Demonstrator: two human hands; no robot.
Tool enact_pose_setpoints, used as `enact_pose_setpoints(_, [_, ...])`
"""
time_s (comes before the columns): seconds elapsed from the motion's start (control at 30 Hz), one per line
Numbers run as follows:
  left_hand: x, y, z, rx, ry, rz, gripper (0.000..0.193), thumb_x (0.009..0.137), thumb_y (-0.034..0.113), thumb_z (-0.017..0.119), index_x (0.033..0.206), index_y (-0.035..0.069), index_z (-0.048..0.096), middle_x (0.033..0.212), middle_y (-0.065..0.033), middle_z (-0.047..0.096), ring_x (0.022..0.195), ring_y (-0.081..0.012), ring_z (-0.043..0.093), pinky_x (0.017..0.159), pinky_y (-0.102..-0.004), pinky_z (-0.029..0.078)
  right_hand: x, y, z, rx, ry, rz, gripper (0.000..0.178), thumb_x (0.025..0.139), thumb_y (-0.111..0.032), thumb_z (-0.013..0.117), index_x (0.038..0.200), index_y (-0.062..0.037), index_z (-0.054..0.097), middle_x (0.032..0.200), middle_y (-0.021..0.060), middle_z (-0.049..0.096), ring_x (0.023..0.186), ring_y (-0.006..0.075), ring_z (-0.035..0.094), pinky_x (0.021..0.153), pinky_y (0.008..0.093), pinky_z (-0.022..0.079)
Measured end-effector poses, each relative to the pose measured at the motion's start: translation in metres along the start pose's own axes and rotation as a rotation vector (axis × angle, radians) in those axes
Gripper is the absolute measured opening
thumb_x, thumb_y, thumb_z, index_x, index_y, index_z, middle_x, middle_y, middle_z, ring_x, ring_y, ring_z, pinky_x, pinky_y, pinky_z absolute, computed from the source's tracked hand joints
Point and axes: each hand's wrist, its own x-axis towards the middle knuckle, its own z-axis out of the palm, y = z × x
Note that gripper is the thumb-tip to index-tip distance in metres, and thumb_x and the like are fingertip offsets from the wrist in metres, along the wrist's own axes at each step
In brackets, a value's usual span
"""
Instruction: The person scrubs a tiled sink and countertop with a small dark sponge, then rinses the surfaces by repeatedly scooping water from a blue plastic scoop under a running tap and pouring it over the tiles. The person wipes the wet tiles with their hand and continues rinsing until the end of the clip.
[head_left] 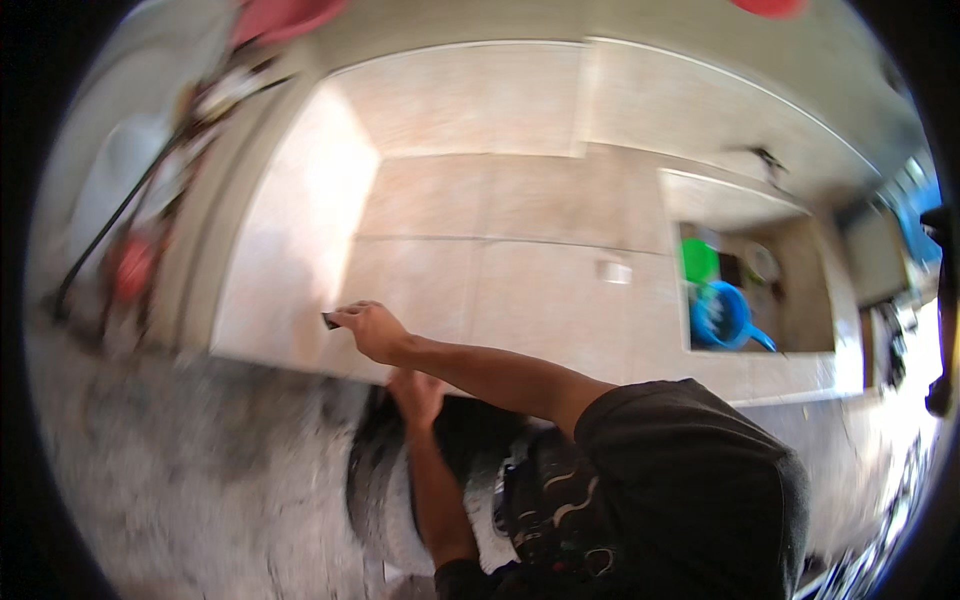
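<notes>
My right hand (pixel 372 332) reaches across to the left end of the tiled counter (pixel 560 300). Its fingers are closed on a small dark block (pixel 331 320), held close to where the counter meets the bright side wall; the block's kind is unclear. Below the right forearm, my left hand (pixel 416 396) is at the counter's front edge. Its fingers are blurred and partly covered by that forearm, so their pose does not show.
A sink (pixel 808 290) is set into the counter's right side, holding a blue dipper (pixel 722 315) and a green container (pixel 699 260). A faucet (pixel 768 160) projects above it. A small whitish block (pixel 615 271) lies left of the sink. Cluttered items stand beyond the side wall (pixel 290 220).
</notes>
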Motion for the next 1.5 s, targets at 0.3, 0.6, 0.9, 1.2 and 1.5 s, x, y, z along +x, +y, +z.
enact_pose_setpoints(0.3, [-0.029,0.157,0.046,0.220,0.020,0.339,0.081,0.079,0.047,0.056,0.138,0.001,0.025,0.144,-0.0242,0.017,0.133,-0.0414,0.015,0.104,-0.0578,0.015,-0.181,0.119,-0.260,-0.097,0.072,0.994,0.062,0.079,-0.044,0.061,0.118,0.0019,0.045,0.112,0.0286,0.053,0.106,0.0386,0.051,0.086,0.0440,0.041])
enact_pose_setpoints(0.6, [0.002,0.183,0.056,0.331,0.068,0.389,0.073,0.081,0.048,0.051,0.137,0.006,0.030,0.145,-0.0182,0.021,0.135,-0.0337,0.017,0.105,-0.0560,0.016,-0.475,0.172,-0.494,-1.035,-0.473,1.192,0.022,0.077,-0.021,0.051,0.075,-0.0079,0.069,0.082,0.0122,0.066,0.077,0.0295,0.064,0.067,0.0410,0.052])
enact_pose_setpoints(0.9, [0.025,0.219,0.103,0.262,0.149,0.120,0.086,0.082,0.049,0.051,0.141,-0.001,0.013,0.147,-0.0198,0.015,0.136,-0.0333,0.013,0.107,-0.0551,0.007,-0.471,0.232,-0.418,-0.574,-0.270,1.516,0.029,0.073,-0.018,0.056,0.095,-0.0039,0.067,0.107,0.0193,0.061,0.102,0.0305,0.058,0.085,0.0393,0.048])
enact_pose_setpoints(1.2, [0.090,0.346,0.121,0.186,0.005,0.169,0.083,0.074,0.052,0.062,0.140,0.017,0.026,0.144,-0.0228,0.017,0.129,-0.0457,0.020,0.100,-0.0610,0.021,-0.441,0.194,-0.521,0.240,-0.378,1.444,0.070,0.074,-0.037,0.064,0.130,-0.0043,0.039,0.122,0.0175,0.051,0.094,0.0363,0.059,0.070,0.0475,0.054])
enact_pose_setpoints(1.5, [0.065,0.382,0.178,0.230,0.320,0.223,0.030,0.074,0.019,0.062,0.101,0.006,0.058,0.117,-0.0199,0.048,0.107,-0.0371,0.046,0.093,-0.0454,0.036,-0.433,0.209,-0.441,-0.081,0.241,1.517,0.069,0.070,-0.056,0.066,0.111,-0.0002,0.057,0.111,0.0206,0.058,0.102,0.0305,0.057,0.084,0.0371,0.047])
